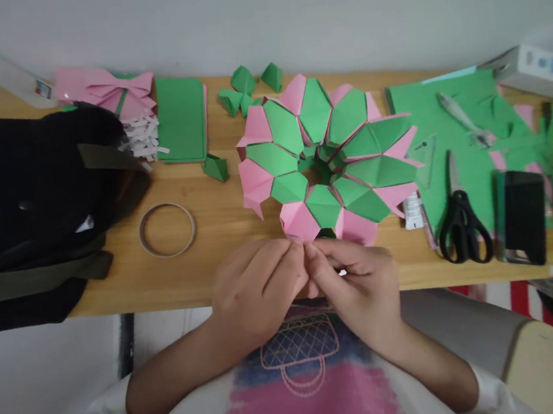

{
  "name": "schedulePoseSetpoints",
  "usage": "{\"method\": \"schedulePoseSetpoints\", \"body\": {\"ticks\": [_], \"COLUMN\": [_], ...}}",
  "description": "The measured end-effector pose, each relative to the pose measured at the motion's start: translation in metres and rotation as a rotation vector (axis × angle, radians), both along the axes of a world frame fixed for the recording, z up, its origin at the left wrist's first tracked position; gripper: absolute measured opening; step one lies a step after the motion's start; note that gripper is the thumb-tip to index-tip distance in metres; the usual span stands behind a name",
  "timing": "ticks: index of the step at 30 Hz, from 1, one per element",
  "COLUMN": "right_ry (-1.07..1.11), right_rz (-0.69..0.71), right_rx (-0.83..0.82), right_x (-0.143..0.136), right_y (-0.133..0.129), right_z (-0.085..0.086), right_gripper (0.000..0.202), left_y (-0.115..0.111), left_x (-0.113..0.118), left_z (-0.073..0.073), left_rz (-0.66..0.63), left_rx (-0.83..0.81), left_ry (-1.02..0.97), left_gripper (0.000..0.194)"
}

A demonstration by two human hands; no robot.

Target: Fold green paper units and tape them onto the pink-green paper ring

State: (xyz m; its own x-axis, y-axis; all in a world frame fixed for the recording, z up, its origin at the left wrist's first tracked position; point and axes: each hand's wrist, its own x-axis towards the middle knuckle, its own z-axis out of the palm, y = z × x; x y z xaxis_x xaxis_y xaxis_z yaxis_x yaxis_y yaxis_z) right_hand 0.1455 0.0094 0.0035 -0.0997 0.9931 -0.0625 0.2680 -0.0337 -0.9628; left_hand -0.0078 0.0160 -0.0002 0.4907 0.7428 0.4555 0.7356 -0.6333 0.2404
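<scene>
A ring-shaped model of folded green and pink paper (pixel 326 214) rests on the wooden table (pixel 228 223), with a round opening at its centre. At its near edge my left hand (pixel 261 289) is pinched on a pink paper tip, fingers bent together. My right hand (pixel 361 284) meets it there, thumb and forefinger closed on the same pink edge. The fingertips of both hands nearly touch, and they hide the exact part they grip.
Black scissors (pixel 463 228), a black phone-like object (pixel 522 217) and green sheets (pixel 459 97) lie right. Left are a tape ring (pixel 170 254), a black bag (pixel 29 210), a green paper stack (pixel 182 119) and a pink bow (pixel 121 95). Small green folded pieces (pixel 243 80) sit behind.
</scene>
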Motion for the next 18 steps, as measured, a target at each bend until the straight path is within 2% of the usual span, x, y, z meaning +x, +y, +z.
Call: {"method": "schedulePoseSetpoints", "body": {"ticks": [3,12,18], "right_ry": [-0.013,-0.033,-0.068], "right_rz": [-0.005,-0.021,-0.055], "right_rx": [0.012,0.022,0.039], "right_x": [0.0005,0.0004,0.0012], "right_y": [0.0006,0.0002,0.0007], "right_z": [0.0002,0.0027,0.0018], "right_gripper": [0.036,0.036,0.029], "left_y": [0.0028,0.0034,0.0048], "left_x": [0.0029,0.0056,0.0011], "left_z": [0.0001,-0.0050,-0.0085], "left_rz": [0.048,0.119,0.078], "left_rx": [-0.001,-0.040,-0.201], "left_ry": [-0.065,-0.240,-0.323], "left_gripper": [0.002,0.007,0.009]}}
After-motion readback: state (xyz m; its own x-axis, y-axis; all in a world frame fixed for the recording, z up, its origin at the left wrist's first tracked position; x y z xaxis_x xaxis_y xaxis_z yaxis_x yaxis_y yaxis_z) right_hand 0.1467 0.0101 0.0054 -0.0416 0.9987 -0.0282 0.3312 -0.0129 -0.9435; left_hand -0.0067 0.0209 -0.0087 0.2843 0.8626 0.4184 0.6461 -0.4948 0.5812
